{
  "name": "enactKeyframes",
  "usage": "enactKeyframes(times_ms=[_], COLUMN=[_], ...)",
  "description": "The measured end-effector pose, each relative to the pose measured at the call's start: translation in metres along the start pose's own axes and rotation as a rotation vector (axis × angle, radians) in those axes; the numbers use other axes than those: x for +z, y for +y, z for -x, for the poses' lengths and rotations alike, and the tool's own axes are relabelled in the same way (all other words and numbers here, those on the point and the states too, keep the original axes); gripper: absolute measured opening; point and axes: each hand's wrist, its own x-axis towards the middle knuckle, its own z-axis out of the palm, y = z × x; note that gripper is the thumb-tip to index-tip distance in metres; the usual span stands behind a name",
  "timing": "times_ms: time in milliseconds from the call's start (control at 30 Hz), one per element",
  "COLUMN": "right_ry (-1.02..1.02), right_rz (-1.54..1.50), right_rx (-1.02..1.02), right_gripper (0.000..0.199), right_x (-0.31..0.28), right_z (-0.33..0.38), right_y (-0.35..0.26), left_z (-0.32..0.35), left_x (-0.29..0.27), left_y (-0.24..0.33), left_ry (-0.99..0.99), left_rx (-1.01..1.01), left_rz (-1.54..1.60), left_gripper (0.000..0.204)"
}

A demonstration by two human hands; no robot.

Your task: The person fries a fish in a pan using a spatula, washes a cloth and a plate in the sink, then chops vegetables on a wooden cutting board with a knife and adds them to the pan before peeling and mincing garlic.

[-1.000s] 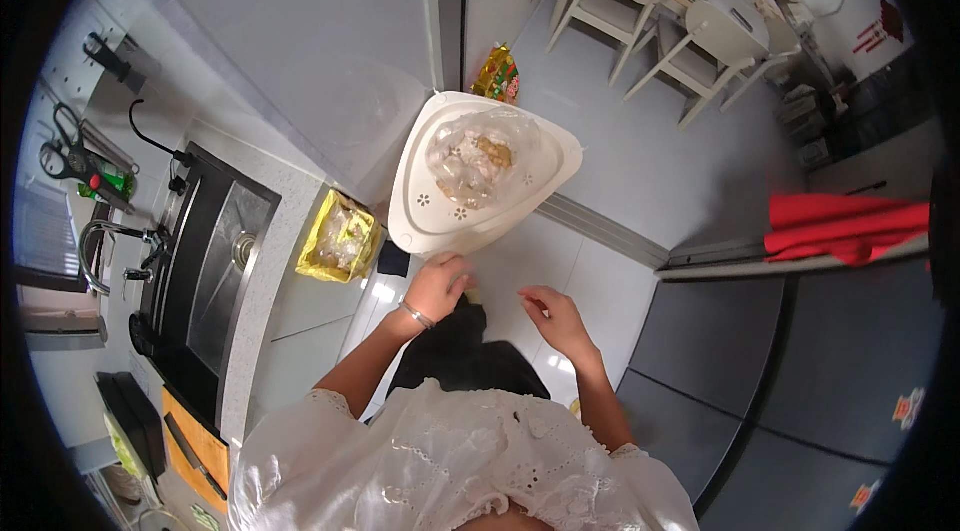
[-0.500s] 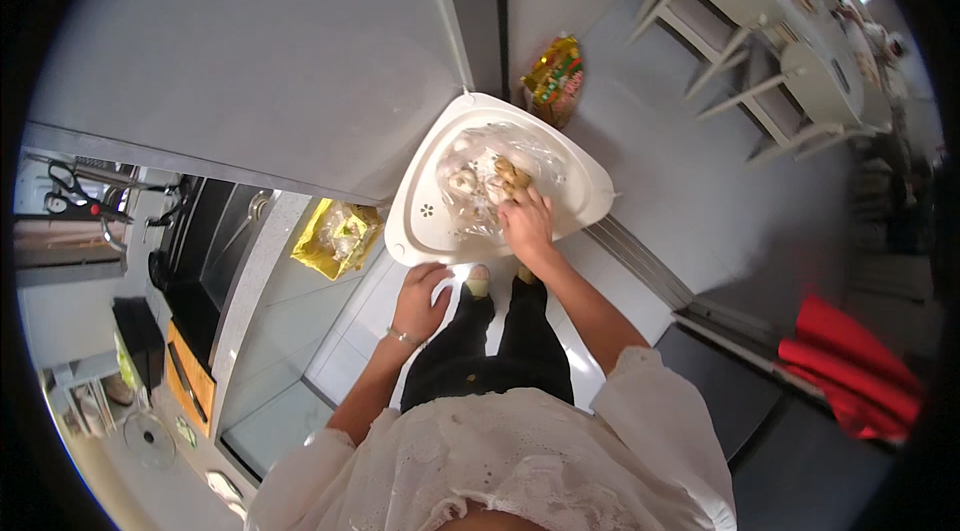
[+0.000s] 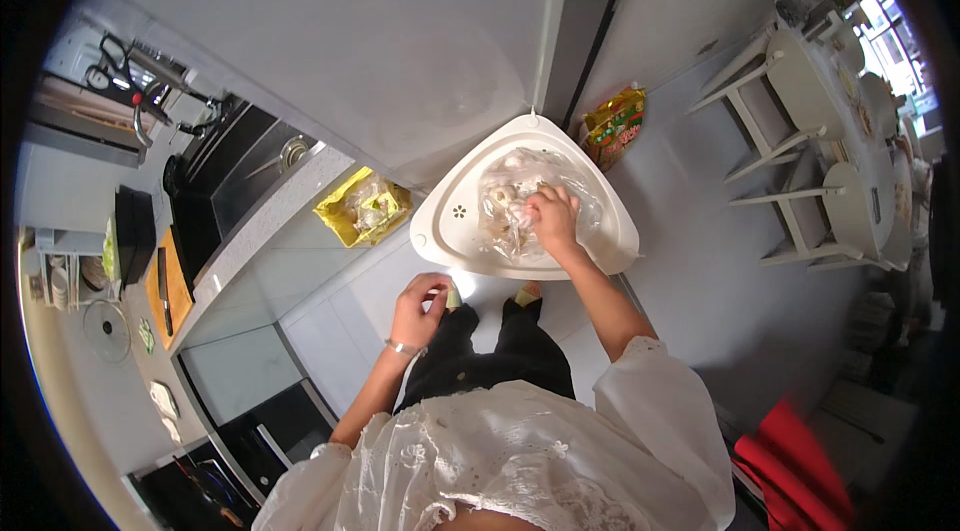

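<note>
A white three-cornered tray [image 3: 447, 249] with rounded corners and a flower-shaped cutout is in front of me. Spread over it is a clear plastic bag [image 3: 588, 199] with whitish bulbs that look like garlic [image 3: 503, 196]. My right hand [image 3: 556, 218] reaches into the bag from the right, its fingers curled down among the bulbs. What they grip is hidden beneath them. Just off the tray's near left edge hangs my left hand [image 3: 420, 308], holding nothing, its fingers loosely bent and the thumb apart.
A yellow bag [image 3: 342, 214] holding clear plastic stands left of the tray, by the counter with a black sink [image 3: 245, 171]. A knife lies on a wooden board [image 3: 172, 296]. Behind the tray are a wall panel and a gold-green packet [image 3: 612, 128]. White chairs [image 3: 785, 121] stand right.
The view has turned, shifting the tray rightward in the picture. My right hand has closed more among the bulbs. The ginger-like brown piece seen by its fingers is now out of sight.
</note>
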Motion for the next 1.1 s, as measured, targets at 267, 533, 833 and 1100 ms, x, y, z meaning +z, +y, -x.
enactKeyframes(times_ms=[267, 533, 833, 1100], right_ry=[0.06, -0.168, -0.405, -0.351], right_rz=[-0.291, -0.634, -0.952, -0.749], right_rx=[-0.211, -0.022, 0.23, 0.288], right_gripper=[0.01, 0.031, 0.015, 0.015], right_x=[-0.078, -0.067, 0.01, 0.077], right_z=[0.0, 0.007, -0.001, -0.015], right_y=[-0.064, -0.166, -0.213, -0.276], left_z=[-0.067, -0.072, -0.044, -0.056], left_x=[0.013, -0.005, -0.043, -0.074], left_y=[0.028, 0.019, -0.025, -0.071], left_ry=[-0.268, -0.277, 0.182, 0.619], left_rx=[-0.514, -0.425, -0.335, -0.339], left_rz=[0.762, 0.904, 0.933, 0.9], left_gripper=[0.05, 0.047, 0.039, 0.036])
